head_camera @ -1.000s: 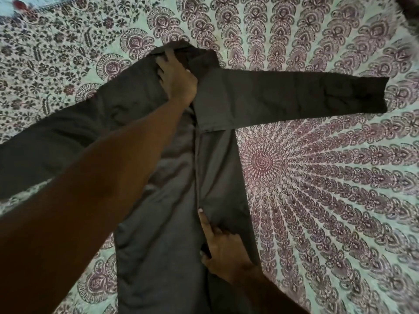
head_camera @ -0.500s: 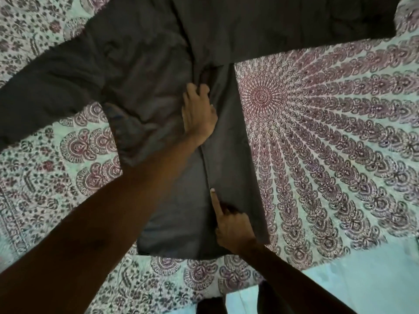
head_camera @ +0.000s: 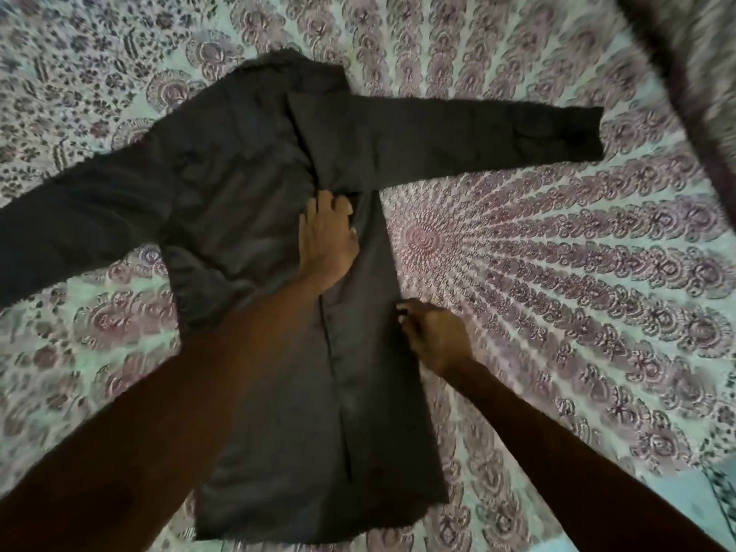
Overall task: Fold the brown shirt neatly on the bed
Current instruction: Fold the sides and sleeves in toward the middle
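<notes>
The dark brown shirt [head_camera: 255, 201] lies spread on the patterned bed cover, collar away from me. Its right side is folded inward along the middle, and that sleeve [head_camera: 498, 133] stretches out to the right. The other sleeve runs off to the left edge. My left hand [head_camera: 326, 241] lies flat, palm down, on the middle of the shirt beside the fold line. My right hand [head_camera: 434, 336] is at the shirt's right folded edge with its fingers curled; whether it pinches the cloth I cannot tell.
The bed cover [head_camera: 557, 292] is pale green with a maroon mandala print and fills most of the view. A blurred dark edge [head_camera: 697, 73] crosses the top right corner. A lighter strip shows at the bottom right.
My right hand has gone from the shirt's middle seam to its right edge. My left hand stays flat on the chest area. The camera tilted up, showing the collar again.
</notes>
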`<state>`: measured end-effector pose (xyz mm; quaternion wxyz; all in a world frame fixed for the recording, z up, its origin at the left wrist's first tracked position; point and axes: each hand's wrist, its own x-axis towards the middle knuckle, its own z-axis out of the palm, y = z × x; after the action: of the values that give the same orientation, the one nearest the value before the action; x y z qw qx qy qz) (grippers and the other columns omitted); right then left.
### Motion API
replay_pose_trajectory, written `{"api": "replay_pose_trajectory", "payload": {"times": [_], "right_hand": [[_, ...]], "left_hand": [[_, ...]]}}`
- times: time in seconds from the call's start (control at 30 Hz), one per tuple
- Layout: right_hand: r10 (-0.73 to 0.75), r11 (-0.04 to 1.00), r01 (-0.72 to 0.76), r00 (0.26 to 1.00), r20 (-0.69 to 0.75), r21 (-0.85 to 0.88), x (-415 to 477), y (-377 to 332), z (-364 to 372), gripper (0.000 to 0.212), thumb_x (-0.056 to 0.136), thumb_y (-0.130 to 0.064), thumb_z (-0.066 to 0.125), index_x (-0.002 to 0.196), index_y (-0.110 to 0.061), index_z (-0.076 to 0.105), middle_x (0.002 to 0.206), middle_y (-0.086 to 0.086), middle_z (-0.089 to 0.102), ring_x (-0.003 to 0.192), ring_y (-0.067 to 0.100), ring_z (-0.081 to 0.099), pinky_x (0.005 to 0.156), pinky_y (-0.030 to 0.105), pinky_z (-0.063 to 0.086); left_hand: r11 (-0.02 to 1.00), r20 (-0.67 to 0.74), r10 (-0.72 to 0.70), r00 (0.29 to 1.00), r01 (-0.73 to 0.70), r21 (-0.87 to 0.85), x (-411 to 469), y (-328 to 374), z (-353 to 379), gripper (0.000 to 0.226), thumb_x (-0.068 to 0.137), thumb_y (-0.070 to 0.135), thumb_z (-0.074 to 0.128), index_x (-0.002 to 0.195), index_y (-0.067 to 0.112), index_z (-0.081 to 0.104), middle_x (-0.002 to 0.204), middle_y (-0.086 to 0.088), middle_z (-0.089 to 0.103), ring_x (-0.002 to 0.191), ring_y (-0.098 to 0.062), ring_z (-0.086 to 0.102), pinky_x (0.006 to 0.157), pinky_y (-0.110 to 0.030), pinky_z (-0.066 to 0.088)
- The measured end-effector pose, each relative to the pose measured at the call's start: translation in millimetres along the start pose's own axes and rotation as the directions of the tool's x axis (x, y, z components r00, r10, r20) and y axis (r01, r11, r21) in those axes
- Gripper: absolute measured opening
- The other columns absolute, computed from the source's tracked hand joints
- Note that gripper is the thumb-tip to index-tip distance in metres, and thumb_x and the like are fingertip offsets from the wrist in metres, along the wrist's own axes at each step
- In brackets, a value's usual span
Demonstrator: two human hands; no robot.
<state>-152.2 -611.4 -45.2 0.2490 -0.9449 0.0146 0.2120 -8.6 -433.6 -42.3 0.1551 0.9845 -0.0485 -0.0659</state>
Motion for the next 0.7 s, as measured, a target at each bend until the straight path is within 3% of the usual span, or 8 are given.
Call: {"api": "replay_pose_trajectory", "payload": {"times": [0.07,0.13,0.2,0.27,0.37,0.47,0.53,0.7], "right_hand": [[0.1,0.994,-0.103,0.989,-0.106,-0.021,42.7,16.9,-27.3,0.018,0.099,-0.028,0.043,0.102,-0.026,0.061,0.079,-0.004,0.066,0.06,0.012,0.062,0.055,0.026,0.052],[0.166,0.973,-0.197,0.959,-0.228,-0.122,83.2,34.2,-54.6,0.018,0.099,-0.023,0.044,0.104,-0.02,0.061,0.083,0.001,0.067,0.063,0.014,0.062,0.05,0.022,0.049],[0.167,0.944,-0.24,0.939,-0.3,-0.227,116.7,47.1,-80.1,0.021,0.095,-0.018,0.049,0.112,-0.012,0.059,0.096,0.007,0.067,0.079,0.022,0.064,0.059,0.026,0.05],[0.163,0.907,-0.276,0.927,-0.339,-0.317,145.1,60.6,-102.6,0.03,0.091,-0.014,0.052,0.121,-0.008,0.054,0.112,0.013,0.063,0.099,0.03,0.061,0.074,0.038,0.052],[0.167,0.838,-0.335,0.91,-0.38,-0.432,179.7,84.1,-124.4,0.038,0.091,-0.014,0.05,0.128,-0.007,0.045,0.124,0.016,0.054,0.113,0.035,0.051,0.086,0.047,0.047],[0.164,0.774,-0.399,0.876,-0.453,-0.492,204.5,106.3,-141.2,0.035,0.09,-0.015,0.044,0.124,-0.005,0.049,0.117,0.018,0.057,0.109,0.036,0.053,0.085,0.046,0.045],[0.144,0.712,-0.438,0.856,-0.496,-0.549,216.0,117.5,-151.3,0.033,0.086,-0.018,0.051,0.117,-0.007,0.055,0.109,0.016,0.06,0.102,0.034,0.056,0.083,0.044,0.047],[0.111,0.671,-0.381,0.9,-0.421,-0.636,237.3,137.3,-169.3,0.045,0.078,-0.035,0.071,0.113,-0.01,0.058,0.112,0.014,0.059,0.106,0.031,0.053,0.089,0.045,0.045]], "left_hand": [[0.996,-0.007,0.072,0.997,-0.072,0.056,17.9,8.3,-1.1,0.031,0.086,0.022,0.059,0.116,0.014,0.054,0.123,-0.011,0.047,0.111,-0.031,0.047,0.088,-0.043,0.042],[0.982,0.018,0.14,0.99,-0.141,0.124,35.2,16.6,2.2,0.035,0.086,0.02,0.059,0.12,0.014,0.051,0.127,-0.012,0.045,0.113,-0.032,0.045,0.091,-0.043,0.04],[0.967,0.039,0.177,0.983,-0.181,0.178,49.0,24.2,6.0,0.041,0.084,0.019,0.061,0.123,0.013,0.05,0.129,-0.013,0.044,0.114,-0.033,0.045,0.091,-0.045,0.04],[0.959,0.037,0.182,0.983,-0.185,0.216,60.7,32.1,10.7,0.045,0.082,0.017,0.063,0.124,0.013,0.05,0.129,-0.014,0.045,0.113,-0.035,0.046,0.089,-0.045,0.042],[0.944,0.055,0.163,0.985,-0.172,0.282,74.6,41.6,17.4,0.052,0.076,0.015,0.066,0.125,0.012,0.049,0.131,-0.016,0.045,0.112,-0.035,0.046,0.087,-0.046,0.042],[0.916,0.1,0.145,0.984,-0.172,0.363,88.8,45.7,23.2,0.057,0.073,0.018,0.07,0.126,0.014,0.047,0.132,-0.015,0.043,0.112,-0.033,0.046,0.087,-0.045,0.041],[0.901,0.116,0.109,0.987,-0.148,0.409,94.9,44.0,27.0,0.062,0.072,0.023,0.073,0.128,0.016,0.046,0.134,-0.014,0.042,0.112,-0.032,0.046,0.087,-0.044,0.04],[0.894,0.157,0.018,0.988,-0.086,0.439,102.4,43.9,30.0,0.08,0.065,0.029,0.082,0.132,0.018,0.04,0.136,-0.015,0.039,0.111,-0.032,0.048,0.088,-0.043,0.041]]}}
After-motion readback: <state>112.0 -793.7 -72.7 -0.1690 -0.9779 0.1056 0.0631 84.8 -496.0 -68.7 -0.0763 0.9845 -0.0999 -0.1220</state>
